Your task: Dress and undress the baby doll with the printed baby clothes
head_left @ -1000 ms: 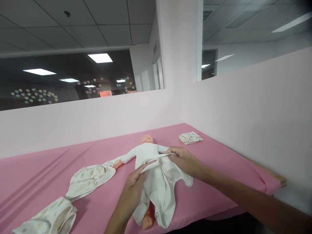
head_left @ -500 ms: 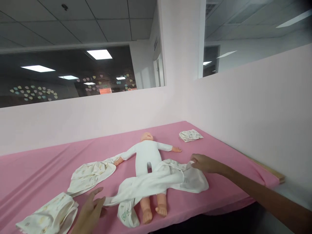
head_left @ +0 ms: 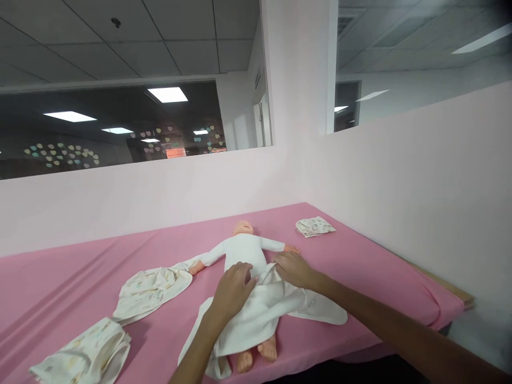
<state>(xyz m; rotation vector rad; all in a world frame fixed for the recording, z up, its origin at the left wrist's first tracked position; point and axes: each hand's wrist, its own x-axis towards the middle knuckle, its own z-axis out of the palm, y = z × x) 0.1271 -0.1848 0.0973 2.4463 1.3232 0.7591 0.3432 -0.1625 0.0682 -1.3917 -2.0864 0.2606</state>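
Observation:
A baby doll [head_left: 245,250] in a white bodysuit lies on its back on a pink-covered table, head towards the wall, arms spread. Spread across its lower body and legs is a white baby garment [head_left: 256,314] with a printed side; the bare feet stick out below. My right hand [head_left: 294,268] is closed on the garment's upper edge at the doll's waist. My left hand [head_left: 235,289] lies close beside it, fingers curled onto the cloth near the same edge; its fingertips are partly hidden.
To the left lie a printed white cloth piece [head_left: 154,288], near the doll's hand, and another folded printed cloth [head_left: 86,352] at the front. A small folded printed cloth [head_left: 315,226] sits at the far right. Walls with windows border the pink table cover [head_left: 360,277] at the back and right.
Both hands have moved inward to the doll's waist, my left one from the lower left, my right one from the right. The garment now lies gathered higher over the legs.

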